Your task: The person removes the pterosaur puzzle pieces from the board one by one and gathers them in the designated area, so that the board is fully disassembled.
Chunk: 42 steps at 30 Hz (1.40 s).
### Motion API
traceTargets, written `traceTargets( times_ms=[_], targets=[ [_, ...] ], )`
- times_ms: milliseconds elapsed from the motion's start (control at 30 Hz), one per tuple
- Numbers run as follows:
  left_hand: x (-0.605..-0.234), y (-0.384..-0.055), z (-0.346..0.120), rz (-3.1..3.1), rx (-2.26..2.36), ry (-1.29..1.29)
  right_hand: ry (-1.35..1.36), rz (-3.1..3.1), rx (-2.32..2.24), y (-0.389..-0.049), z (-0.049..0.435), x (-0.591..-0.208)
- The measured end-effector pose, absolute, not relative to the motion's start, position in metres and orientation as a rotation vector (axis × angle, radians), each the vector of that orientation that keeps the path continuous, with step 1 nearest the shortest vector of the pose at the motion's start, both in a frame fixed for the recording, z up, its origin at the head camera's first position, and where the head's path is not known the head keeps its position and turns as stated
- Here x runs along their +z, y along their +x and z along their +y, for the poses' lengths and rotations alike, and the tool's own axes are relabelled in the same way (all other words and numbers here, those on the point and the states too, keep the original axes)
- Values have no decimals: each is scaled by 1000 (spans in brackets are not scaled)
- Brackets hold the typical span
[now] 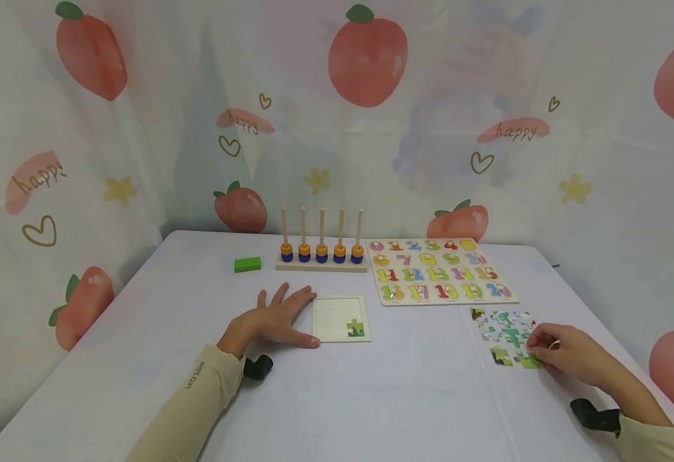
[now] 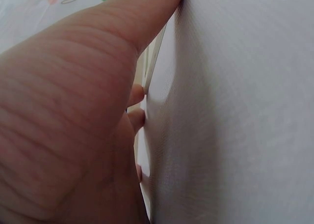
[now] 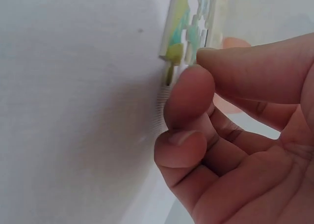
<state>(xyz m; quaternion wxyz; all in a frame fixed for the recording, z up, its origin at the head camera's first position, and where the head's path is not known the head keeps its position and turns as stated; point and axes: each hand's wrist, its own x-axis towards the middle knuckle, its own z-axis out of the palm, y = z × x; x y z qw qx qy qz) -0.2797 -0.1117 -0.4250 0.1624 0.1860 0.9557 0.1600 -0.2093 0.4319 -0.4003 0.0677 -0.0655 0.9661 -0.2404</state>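
My left hand (image 1: 279,321) rests on the table with its fingers spread, thumb and fingertips touching the left edge of a square wooden puzzle tray (image 1: 331,314). One green jigsaw piece (image 1: 355,328) lies in the tray's lower right corner. In the left wrist view, the thumb and palm (image 2: 73,106) hide most of the tray. On the right, my right hand (image 1: 570,353) has its thumb and curled index finger together at the right edge of a group of loose jigsaw pieces (image 1: 501,333). They pinch a piece there, mostly hidden by the fingertips (image 3: 191,94).
Behind the tray stands a wooden peg rack (image 1: 321,266) with orange and blue beads on its rods. A number puzzle board (image 1: 441,273) lies right of it, its near edge just behind the loose pieces. A green block (image 1: 247,264) sits at the back left.
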Motion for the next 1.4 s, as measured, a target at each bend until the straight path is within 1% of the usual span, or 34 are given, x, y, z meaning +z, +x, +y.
traceTargets(
  times_ms=[233,367,1000,1233,1400],
  targets=[
    [-425,-279,-113,2728,453,535,-189,2939,-748,-212,422,-393],
    [-425,-279,-112,2728,437,536,-242,2970,-760,-214,411,-387],
    [-426,-281,-111,2720,434,543,-495,2919,-988,-234,335,-377],
    [-424,-279,-109,2729,437,534,-535,2894,-1038,-240,315,-376],
    [-423,-279,-111,2720,445,537,-548,2815,-1166,-242,303,-375]
  ],
)
